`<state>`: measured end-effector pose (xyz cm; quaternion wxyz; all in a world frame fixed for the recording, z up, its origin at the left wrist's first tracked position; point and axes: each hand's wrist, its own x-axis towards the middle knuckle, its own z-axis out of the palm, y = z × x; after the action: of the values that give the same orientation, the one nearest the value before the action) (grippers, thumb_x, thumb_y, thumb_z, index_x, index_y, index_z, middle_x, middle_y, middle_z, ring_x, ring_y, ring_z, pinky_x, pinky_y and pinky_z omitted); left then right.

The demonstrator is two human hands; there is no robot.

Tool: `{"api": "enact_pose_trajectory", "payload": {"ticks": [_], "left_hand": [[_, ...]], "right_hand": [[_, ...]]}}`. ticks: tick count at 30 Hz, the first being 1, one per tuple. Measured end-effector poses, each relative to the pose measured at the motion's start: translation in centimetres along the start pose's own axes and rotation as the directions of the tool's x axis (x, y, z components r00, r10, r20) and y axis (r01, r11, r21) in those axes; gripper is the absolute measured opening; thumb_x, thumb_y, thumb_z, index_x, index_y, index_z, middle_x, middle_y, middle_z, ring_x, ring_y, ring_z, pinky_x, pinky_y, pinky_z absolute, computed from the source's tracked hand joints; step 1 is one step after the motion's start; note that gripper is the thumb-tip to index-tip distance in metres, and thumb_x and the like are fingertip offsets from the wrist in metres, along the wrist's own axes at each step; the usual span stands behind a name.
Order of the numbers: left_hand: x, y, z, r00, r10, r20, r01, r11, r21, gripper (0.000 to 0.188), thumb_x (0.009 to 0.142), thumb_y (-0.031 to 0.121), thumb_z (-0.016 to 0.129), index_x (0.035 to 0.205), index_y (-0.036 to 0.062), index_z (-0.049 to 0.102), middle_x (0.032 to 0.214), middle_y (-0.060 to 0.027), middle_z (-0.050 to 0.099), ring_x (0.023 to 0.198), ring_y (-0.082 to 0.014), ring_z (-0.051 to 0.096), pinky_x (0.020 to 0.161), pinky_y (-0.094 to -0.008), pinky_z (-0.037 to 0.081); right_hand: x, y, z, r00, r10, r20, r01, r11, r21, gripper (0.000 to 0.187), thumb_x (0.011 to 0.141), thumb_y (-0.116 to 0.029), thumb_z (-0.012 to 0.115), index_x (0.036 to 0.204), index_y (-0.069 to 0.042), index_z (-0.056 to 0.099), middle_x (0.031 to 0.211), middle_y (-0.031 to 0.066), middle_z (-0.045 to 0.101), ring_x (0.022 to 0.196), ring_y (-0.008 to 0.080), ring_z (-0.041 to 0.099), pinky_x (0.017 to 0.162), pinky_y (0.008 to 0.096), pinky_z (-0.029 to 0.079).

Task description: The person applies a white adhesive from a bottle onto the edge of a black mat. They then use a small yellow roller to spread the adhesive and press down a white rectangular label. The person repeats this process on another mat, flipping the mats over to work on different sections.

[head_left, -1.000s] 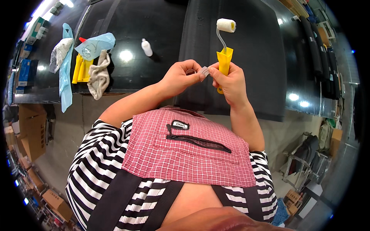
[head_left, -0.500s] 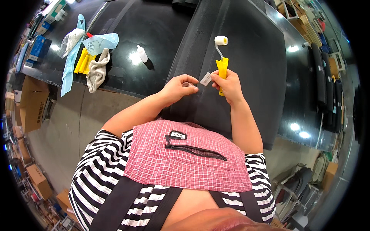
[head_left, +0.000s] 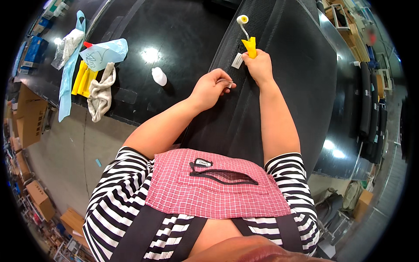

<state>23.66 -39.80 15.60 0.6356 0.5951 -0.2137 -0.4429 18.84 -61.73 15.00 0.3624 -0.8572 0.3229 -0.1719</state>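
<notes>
My right hand (head_left: pixel 259 65) grips the yellow handle of a small paint roller (head_left: pixel 247 36), whose white head points away from me over a long black textured panel (head_left: pixel 288 87). A small pale label (head_left: pixel 237 60) lies on the panel just left of that hand. My left hand (head_left: pixel 210 88) hovers over the panel's left edge with thumb and forefinger pinched on a tiny thin strip. The two hands are a short way apart.
On the glossy black table (head_left: pixel 174 30) to the left stand a small white bottle (head_left: pixel 159 76), a grey rag (head_left: pixel 101 91), yellow tools (head_left: pixel 83 78) and light blue plastic bags (head_left: pixel 102 52). Cardboard boxes (head_left: pixel 26 122) sit on the floor at far left. Dark panels (head_left: pixel 371 109) lean at right.
My right hand has carried the roller farther out over the panel. The pale label that was between my hands now lies on the panel. My left hand has drawn apart from the right.
</notes>
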Motion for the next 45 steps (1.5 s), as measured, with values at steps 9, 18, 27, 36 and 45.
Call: {"api": "enact_pose_trajectory", "payload": {"ticks": [9,18,27,36,45], "left_hand": [[4.0,0.0,0.2,0.783,0.605,0.146,-0.492,0.458,0.740,0.007,0.088,0.001,0.063,0.094,0.0027,0.065,0.115,-0.0110,0.070,0.100,-0.0344,0.063,0.090,-0.0389,0.053],[5.5,-0.6,-0.3,0.747,0.611,0.264,-0.507,0.266,0.820,0.010,0.085,0.001,0.059,0.094,0.0044,0.063,0.136,-0.0125,0.064,0.100,-0.0320,0.061,0.094,-0.0390,0.051],[6.4,-0.1,-0.1,0.804,0.534,0.260,-0.462,0.288,0.839,0.013,0.086,0.003,0.057,0.098,0.0039,0.063,0.139,-0.0134,0.062,0.099,-0.0329,0.061,0.092,-0.0403,0.052],[7.1,-0.4,0.0,0.820,0.525,0.229,-0.441,0.323,0.838,0.009,0.087,0.002,0.056,0.094,0.0046,0.062,0.140,-0.0123,0.062,0.096,-0.0348,0.060,0.091,-0.0408,0.051],[7.0,-0.2,0.2,0.831,0.509,0.222,-0.420,0.315,0.851,0.008,0.089,0.003,0.056,0.095,0.0045,0.061,0.140,-0.0130,0.061,0.097,-0.0347,0.060,0.092,-0.0422,0.051]], "right_hand": [[3.5,0.7,1.2,0.999,0.025,-0.032,-0.026,1.000,-0.008,0.019,0.085,-0.016,0.074,0.092,0.001,0.073,0.078,0.0109,0.070,0.069,0.0212,0.066,0.066,0.0337,0.053],[4.5,0.7,1.3,0.996,0.032,-0.080,-0.033,0.999,-0.015,0.014,0.085,-0.012,0.075,0.091,0.001,0.073,0.073,0.0055,0.069,0.058,0.0127,0.064,0.058,0.0286,0.052],[4.3,0.5,1.3,0.995,0.070,-0.077,-0.071,0.997,-0.008,0.014,0.085,-0.012,0.075,0.090,0.001,0.073,0.071,0.0059,0.069,0.056,0.0133,0.064,0.057,0.0293,0.052],[4.7,0.7,1.7,0.994,0.070,-0.087,-0.071,0.997,-0.010,0.014,0.085,-0.012,0.075,0.090,0.002,0.073,0.070,0.0059,0.069,0.055,0.0134,0.064,0.056,0.0293,0.052],[2.7,-3.8,-0.8,0.977,0.196,-0.084,-0.170,0.953,0.249,0.014,0.089,-0.013,0.075,0.094,0.000,0.072,0.073,0.0028,0.066,0.056,0.0104,0.060,0.055,0.0261,0.051]]}}
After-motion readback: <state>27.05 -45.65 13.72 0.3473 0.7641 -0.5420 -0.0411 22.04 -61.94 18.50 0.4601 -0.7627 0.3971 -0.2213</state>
